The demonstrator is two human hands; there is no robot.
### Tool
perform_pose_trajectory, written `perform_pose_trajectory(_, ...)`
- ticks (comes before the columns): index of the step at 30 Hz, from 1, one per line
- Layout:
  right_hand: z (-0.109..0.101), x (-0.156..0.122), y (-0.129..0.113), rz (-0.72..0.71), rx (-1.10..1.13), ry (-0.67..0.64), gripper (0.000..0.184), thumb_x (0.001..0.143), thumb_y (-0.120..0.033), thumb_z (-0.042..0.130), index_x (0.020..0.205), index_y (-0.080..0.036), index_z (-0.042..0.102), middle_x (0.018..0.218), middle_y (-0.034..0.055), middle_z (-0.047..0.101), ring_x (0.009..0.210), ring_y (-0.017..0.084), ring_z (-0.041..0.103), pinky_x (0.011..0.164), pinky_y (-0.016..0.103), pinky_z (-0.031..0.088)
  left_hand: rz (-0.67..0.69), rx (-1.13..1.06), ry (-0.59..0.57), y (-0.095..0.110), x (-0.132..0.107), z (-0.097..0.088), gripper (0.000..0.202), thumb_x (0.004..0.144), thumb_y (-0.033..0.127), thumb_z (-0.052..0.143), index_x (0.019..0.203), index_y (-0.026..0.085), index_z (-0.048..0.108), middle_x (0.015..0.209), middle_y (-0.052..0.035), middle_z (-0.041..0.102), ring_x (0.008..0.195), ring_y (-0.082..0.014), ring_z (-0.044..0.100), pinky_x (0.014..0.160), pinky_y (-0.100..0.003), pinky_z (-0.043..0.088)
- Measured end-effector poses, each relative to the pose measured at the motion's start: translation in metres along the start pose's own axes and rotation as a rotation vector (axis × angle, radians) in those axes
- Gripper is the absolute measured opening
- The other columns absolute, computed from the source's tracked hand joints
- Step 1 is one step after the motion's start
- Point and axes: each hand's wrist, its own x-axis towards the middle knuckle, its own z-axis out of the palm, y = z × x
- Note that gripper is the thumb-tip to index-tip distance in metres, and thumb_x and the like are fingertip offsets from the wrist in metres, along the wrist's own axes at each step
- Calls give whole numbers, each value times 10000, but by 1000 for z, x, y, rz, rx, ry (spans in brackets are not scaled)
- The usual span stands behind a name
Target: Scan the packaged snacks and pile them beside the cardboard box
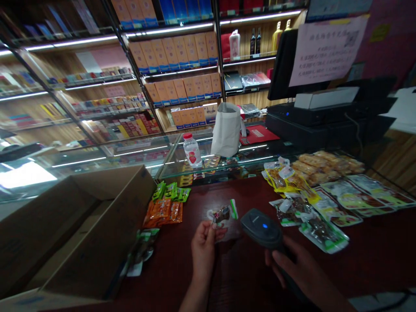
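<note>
My left hand point(204, 243) pinches a small clear snack packet point(224, 215) with a green edge and holds it up over the dark red counter point(237, 268). My right hand point(294, 266) grips a black handheld barcode scanner point(260, 226) with a blue light on top. The scanner's head sits just right of the packet, almost touching it.
An open cardboard box point(74, 234) fills the left. Orange and green snack packets point(166, 206) lie beside it, and more packets point(320, 203) spread over the right. Behind are a glass display case point(136, 156), a plastic bottle point(192, 151), a white bag point(227, 130) and a till point(325, 117).
</note>
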Motion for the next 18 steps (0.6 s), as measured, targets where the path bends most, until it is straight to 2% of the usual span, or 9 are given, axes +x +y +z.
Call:
perform_pose_trajectory(13, 0, -7, -1, -3, 1, -31, 494, 848, -655, 573, 842, -161, 595, 669, -3, 592, 460, 87, 477, 449, 212, 383, 5, -12, 15, 3, -3, 3, 382, 694, 473, 791, 814, 174, 585, 741, -37, 732, 712, -224, 739, 690, -310, 582)
perform_pose_trajectory(18, 1, -11, -5, -16, -7, -50, 495, 851, -658, 565, 813, -166, 591, 627, -18, 563, 453, 87, 460, 444, 209, 369, 1, 7, 19, 5, -4, 4, 317, 710, 427, 780, 803, 180, 605, 739, -42, 734, 732, -232, 737, 702, -321, 580)
